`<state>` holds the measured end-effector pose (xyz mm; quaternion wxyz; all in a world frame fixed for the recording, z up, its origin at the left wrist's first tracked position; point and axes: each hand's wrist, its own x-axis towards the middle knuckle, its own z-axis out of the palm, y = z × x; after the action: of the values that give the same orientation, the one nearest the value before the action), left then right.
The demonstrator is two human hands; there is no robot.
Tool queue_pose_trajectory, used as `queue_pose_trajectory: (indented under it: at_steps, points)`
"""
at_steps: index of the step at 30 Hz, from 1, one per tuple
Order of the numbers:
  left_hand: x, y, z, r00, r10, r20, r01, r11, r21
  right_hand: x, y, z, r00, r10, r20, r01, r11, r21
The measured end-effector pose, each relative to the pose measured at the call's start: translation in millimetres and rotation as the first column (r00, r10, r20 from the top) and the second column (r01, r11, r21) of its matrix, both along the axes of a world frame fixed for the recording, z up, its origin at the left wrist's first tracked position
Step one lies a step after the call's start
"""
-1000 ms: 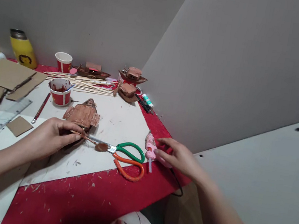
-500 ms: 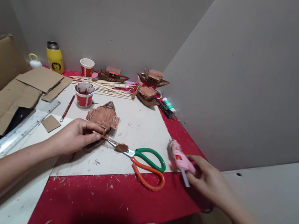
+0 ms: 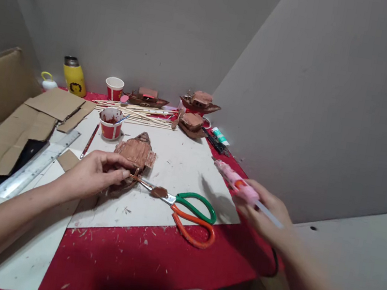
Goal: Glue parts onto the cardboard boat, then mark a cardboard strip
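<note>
My left hand [image 3: 103, 172] is closed, with thumb and forefinger pinching the thin shaft of a small brown paddle [image 3: 159, 192]. The paddle's blade lies over the blades of the scissors [image 3: 200, 215], which have one green and one orange handle. Right by these fingers is a brown model boat [image 3: 136, 152] with a ridged roof, its near end partly covered by the hand. My right hand [image 3: 266, 210] is wrapped round a pink hot glue gun [image 3: 235, 180], raised over the table's right side, nozzle toward the far left and a clear glue stick out of its back.
Several brown model boats [image 3: 191, 122] stand at the back, near thin wooden sticks [image 3: 139, 114]. A paint-stained paper cup [image 3: 110, 124], a yellow bottle [image 3: 74, 78], a ruler [image 3: 38, 164] and cardboard [image 3: 7, 137] are on the left. A grey wall [image 3: 312, 110] borders the right.
My right hand has lifted the glue gun and turned it, so it now lies flatter with the nozzle farther left. My left hand stays almost still with the paddle.
</note>
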<state>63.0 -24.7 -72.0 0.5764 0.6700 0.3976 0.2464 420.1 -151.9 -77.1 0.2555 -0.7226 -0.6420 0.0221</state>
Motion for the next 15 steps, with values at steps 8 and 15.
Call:
queue_pose_trajectory:
  at_steps: [8,15]
  points:
    - [-26,-5,4.2,0.952,0.300,0.055,-0.304,0.928,0.215,33,43,-28,0.958,-0.111,0.263,0.172,0.960,-0.221]
    - [-28,-32,-15.4,0.905,0.422,-0.057,-0.395,0.882,0.258,51,25,-29,0.974,-0.026,0.227,0.104,0.936,-0.335]
